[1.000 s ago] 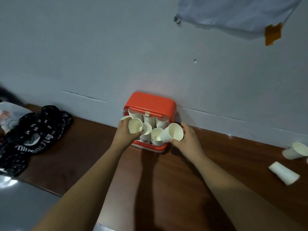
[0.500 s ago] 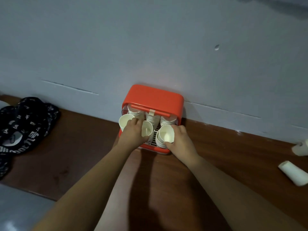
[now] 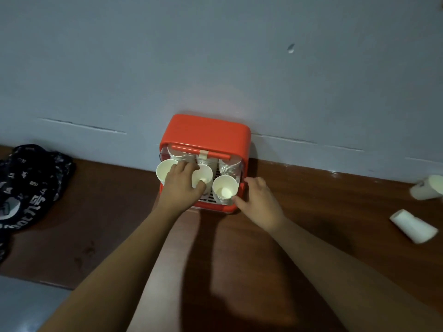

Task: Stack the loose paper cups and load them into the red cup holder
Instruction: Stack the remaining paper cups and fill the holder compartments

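cup holder (image 3: 205, 130) against the wall (image 3: 215, 56), cup stacks (image 3: 225, 190) in it, our left hand (image 3: 182, 188) front-left, right hand (image 3: 259, 202) front-right, loose cups (image 3: 412, 226) far right (on the table (image 3: 119, 224)), bag (image 3: 26, 188) far left

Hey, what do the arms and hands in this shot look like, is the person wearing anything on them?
Both are bare. The left forearm and right forearm show no sleeve all the way to the frame's edge. The left hand and right hand have no gloves, and no watch, bracelet or ring shows on the sides in view.
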A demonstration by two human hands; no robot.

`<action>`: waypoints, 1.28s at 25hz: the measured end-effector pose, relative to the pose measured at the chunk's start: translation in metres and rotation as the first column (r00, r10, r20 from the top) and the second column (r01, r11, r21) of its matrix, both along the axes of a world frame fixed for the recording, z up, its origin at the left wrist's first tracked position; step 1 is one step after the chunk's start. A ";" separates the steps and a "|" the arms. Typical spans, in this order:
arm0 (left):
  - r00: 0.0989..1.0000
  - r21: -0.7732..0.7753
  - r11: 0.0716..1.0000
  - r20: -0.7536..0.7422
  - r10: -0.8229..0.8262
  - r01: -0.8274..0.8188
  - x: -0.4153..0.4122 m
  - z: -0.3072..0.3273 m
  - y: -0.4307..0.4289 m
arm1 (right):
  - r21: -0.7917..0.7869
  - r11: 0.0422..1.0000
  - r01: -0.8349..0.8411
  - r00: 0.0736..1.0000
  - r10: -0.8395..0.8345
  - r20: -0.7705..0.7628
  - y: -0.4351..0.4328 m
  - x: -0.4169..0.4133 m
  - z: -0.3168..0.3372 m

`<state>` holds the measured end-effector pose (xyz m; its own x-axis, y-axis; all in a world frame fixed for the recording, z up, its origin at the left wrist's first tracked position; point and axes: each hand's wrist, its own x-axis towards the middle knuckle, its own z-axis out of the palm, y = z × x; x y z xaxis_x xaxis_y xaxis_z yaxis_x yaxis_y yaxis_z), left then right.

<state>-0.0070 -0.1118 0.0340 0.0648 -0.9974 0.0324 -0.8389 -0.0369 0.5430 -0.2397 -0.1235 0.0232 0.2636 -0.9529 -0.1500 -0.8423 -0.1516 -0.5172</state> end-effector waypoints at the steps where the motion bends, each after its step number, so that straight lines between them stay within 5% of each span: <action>1: 0.997 -0.017 1.000 -0.079 -0.017 0.016 -0.012 0.010 0.004 | 0.015 1.000 0.020 1.000 -0.020 0.002 0.005 -0.022 0.005; 5: 0.940 0.004 0.964 -0.224 -0.258 0.265 -0.098 0.033 0.012 | 0.109 0.982 0.152 0.986 -0.143 -0.090 0.027 -0.139 0.011; 17: 0.822 0.204 0.799 -0.063 -0.566 0.565 -0.478 0.030 -0.020 | 0.066 0.837 0.544 0.830 -0.524 -0.192 0.082 -0.522 0.029; 28: 0.632 0.323 0.637 0.134 -0.763 0.700 -0.630 -0.067 -0.085 | -0.089 0.766 0.636 0.762 -0.642 -0.080 -0.009 -0.666 -0.041; 32: 0.521 0.424 0.545 0.182 -0.834 0.723 -0.646 -0.108 -0.101 | -0.144 0.594 0.792 0.606 -0.793 0.066 -0.050 -0.684 -0.075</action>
<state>-0.6530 -0.2130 -0.0736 -0.7024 -0.6005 -0.3822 -0.7098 0.6309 0.3132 -0.9237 -0.1732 -0.0519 -0.6059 -0.7955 0.0061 -0.6695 0.5057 -0.5441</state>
